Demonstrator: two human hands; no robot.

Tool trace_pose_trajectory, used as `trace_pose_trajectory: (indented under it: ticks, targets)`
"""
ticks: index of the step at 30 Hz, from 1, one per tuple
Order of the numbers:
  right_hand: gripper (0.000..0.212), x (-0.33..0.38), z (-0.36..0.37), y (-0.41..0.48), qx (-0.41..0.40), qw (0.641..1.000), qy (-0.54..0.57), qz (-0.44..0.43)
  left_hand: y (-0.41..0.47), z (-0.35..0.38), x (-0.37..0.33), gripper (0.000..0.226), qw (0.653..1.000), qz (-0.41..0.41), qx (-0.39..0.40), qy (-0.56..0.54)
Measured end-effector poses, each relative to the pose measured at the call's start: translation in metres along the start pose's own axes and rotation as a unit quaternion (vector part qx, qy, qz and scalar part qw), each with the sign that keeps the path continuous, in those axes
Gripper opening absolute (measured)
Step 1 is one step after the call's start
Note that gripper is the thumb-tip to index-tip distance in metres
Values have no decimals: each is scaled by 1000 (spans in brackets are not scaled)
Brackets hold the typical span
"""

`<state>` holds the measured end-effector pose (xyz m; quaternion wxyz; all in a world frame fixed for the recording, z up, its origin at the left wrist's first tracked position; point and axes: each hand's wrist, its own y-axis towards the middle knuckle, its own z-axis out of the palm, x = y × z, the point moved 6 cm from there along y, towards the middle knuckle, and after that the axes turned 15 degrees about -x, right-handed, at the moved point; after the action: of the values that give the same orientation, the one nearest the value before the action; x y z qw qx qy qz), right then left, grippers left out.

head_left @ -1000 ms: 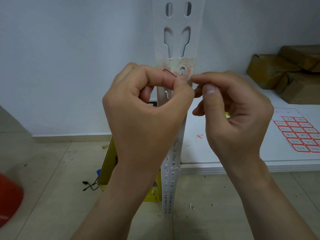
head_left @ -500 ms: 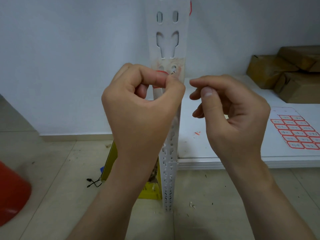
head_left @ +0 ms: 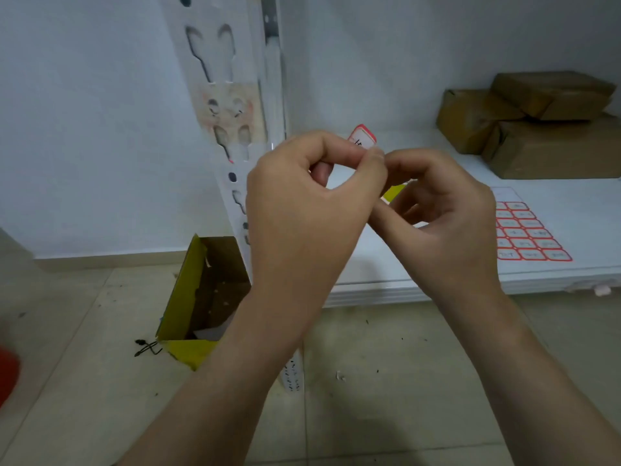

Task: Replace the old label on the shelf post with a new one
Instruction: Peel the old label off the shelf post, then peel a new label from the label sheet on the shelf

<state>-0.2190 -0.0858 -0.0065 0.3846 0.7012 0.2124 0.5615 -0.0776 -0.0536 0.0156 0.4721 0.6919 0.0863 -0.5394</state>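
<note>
Head view: small red-bordered label [head_left: 362,136], handwritten marks.

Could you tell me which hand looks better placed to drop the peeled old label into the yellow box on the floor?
Probably the left hand: it pinches the label between thumb and forefinger, and the yellow box lies below on its side. The right hand only touches the fingertips.
</note>
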Motion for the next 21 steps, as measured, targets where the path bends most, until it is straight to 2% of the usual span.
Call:
trace_pose_trajectory:
  ticks: [3, 8, 10, 14, 17, 21]
  targets:
    - [18, -23, -13, 4, -13, 999, -36, 22, -10, 20, 11, 19, 998, -40, 39, -1]
    - [16, -50, -20, 2, -8, 997, -78, 6, -22, 39, 38, 18, 993, -95, 63, 7]
    - [12, -61, -18, -1, -2, 996, -83, 27, -23, 47, 49, 15, 990, -123, 71, 9]
    - [7, -83, -16, -6, 15, 992, -75, 103, -29, 58, 67, 21, 986, -122, 98, 48]
    - [11, -101, -15, -6, 50, 982, -97, 156, -33, 62, 85, 30, 975, -138, 146, 100]
    - [15, -126, -12, -15, 147, 948, -199, 202, -44, 65, 100, 47, 946, -134, 231, 184]
